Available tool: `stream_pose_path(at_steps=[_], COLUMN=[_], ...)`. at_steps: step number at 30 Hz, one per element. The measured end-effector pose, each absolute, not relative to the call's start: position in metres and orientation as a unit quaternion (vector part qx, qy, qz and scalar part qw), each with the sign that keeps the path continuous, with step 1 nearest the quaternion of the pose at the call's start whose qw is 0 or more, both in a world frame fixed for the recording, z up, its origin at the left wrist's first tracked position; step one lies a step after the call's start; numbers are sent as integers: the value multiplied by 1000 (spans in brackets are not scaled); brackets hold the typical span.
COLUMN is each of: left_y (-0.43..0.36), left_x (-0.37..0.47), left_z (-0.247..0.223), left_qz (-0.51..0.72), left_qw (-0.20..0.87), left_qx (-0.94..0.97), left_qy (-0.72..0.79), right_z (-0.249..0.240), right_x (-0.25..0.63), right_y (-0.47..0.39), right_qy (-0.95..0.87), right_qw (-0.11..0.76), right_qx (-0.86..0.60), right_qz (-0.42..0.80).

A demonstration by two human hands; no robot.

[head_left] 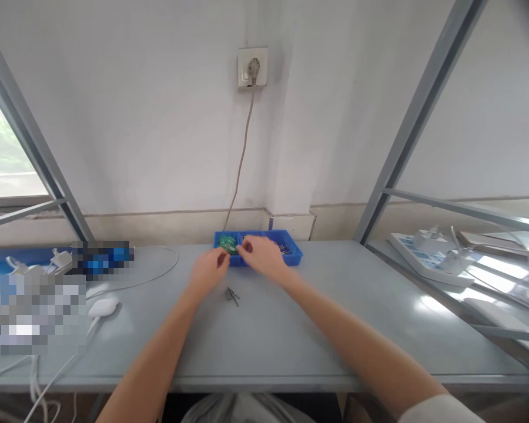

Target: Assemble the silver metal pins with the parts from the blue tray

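Blue tray (294, 259) partly behind right hand (263, 255), left hand (208, 272) at its corner, cannot tell either's grip, metal pieces (231, 295) on bench (291, 346), white corded pad (103, 307) leftward.

Fixtures and cable clutter around the grey desk (357, 323).
From where I stood: plug (253, 67) seated in a white wall socket (242, 81), beige cord (245, 138) trailing down the pale wall (176, 129). A window (6, 153) showed past the left metal post (21, 120). On the desk's left lay a rounded white connector (103, 307), its cable running toward the front edge; items beside it were too blurred to name. Beyond the right metal post (417, 120), a white adapter (427, 241) rested on a white-and-blue board (405, 255).
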State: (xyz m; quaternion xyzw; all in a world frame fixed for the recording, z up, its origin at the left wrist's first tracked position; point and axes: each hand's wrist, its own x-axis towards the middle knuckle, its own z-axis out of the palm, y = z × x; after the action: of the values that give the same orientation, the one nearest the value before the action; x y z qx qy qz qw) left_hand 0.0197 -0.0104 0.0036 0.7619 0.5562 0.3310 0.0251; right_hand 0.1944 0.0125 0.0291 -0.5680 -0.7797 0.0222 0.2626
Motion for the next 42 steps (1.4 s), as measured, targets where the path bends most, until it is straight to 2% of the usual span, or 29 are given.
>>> stream_pose_path(at_steps=[6,16,31,36,42], left_y=[-7,-9,-7,-7,-5], left_x=[14,21,25,27,23], left_z=[2,0,-6,-8,-6], left_qz=[398,379,369,349,368], left_qw=[3,11,10,8,34], left_qx=[711,732,755,773,772], left_qy=[580,566,542,529,517], right_z=[-16,-17,-27,-21,-11], right_x=[168,184,186,186,200], right_y=[-46,-43,-29,-26,-13], right_qy=[-836,-923,-913,-901,-848], right_qw=[200,173,179,201,327], right_qx=[-508,-342,-361,-378,-400], right_qz=[57,39,63,73,117])
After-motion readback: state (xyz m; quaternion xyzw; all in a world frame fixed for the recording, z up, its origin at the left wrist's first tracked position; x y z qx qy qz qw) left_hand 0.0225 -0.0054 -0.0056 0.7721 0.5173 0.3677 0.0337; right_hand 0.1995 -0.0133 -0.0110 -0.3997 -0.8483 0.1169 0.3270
